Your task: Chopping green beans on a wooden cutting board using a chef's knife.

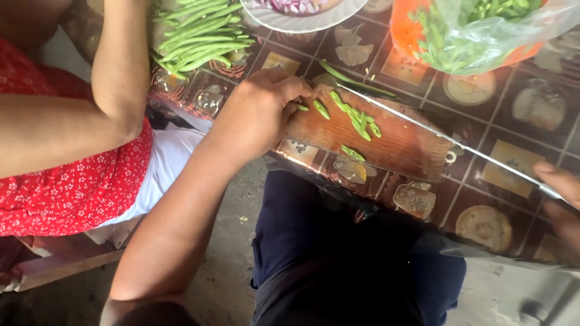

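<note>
Several cut green bean pieces (356, 121) | left hand (260, 111) pinching one | right hand (559, 193) grips knife (447, 136)

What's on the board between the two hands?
Cut green bean pieces lie on the wooden board between the left hand and right hand, and a long knife blade crosses it, in the head view.

Left hand (263, 108) extended forward on a bare forearm, fingers curled down and knuckles up; right hand (559, 193) at frame's right edge, fingers partly visible.
</note>
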